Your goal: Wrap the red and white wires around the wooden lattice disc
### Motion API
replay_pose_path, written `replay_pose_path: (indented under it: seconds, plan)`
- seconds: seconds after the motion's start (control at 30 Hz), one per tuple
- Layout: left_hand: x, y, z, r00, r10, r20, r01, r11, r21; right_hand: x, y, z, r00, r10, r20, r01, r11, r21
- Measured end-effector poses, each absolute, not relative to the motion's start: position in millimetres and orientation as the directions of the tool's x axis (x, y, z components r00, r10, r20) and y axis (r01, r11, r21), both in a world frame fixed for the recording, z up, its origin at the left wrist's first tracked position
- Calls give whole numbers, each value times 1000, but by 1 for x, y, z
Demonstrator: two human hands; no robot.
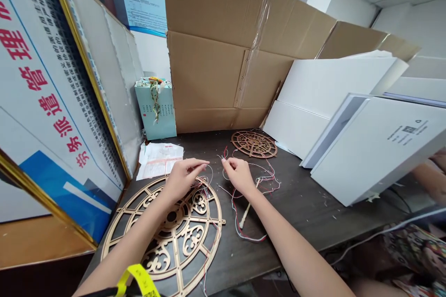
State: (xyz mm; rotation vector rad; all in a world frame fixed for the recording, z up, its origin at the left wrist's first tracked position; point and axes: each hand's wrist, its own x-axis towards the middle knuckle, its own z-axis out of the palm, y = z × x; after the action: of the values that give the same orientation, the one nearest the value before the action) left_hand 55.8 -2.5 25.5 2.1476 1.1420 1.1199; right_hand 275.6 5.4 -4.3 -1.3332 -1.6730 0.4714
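Two bare hands work above the desk (289, 195). Right hand (239, 175): thumb and forefinger pinched on the ends of thin red and white wires (240, 227). Left hand (186, 175): fingertips drawn together beside a pale wire loop; cannot tell whether they grip it. The wires trail over the middle of the desk, around a tan stick (245, 212). Large openwork wooden disc (183, 216): under the left forearm, at the desk's near-left corner. Smaller, darker disc (256, 141): near the far edge. Printed paper (160, 162) and light-blue box (156, 120): far-left corner. White boxes (376, 144): right side. Another person's arm (430, 178): beyond them.
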Motion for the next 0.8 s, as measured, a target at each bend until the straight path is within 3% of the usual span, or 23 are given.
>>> replay_pose_path:
  seconds: [0.27, 0.5, 0.63, 0.8]
  plan:
    - [61, -9, 20, 366, 629, 686, 361, -775, 518, 268, -5, 5, 9, 868, 497, 502, 425, -753]
    - [61, -16, 25, 354, 544, 761, 361, -830, 425, 266, -13, 13, 34, 849, 527, 460, 455, -762]
    - [65, -17, 27, 265, 617, 740, 372, -774, 512, 266, -13, 15, 22, 859, 512, 405, 460, -790]
    - [59, -6, 24, -124, 810, 573, 348, -505, 790, 281, -15, 37, -48, 880, 473, 315, 463, -829]
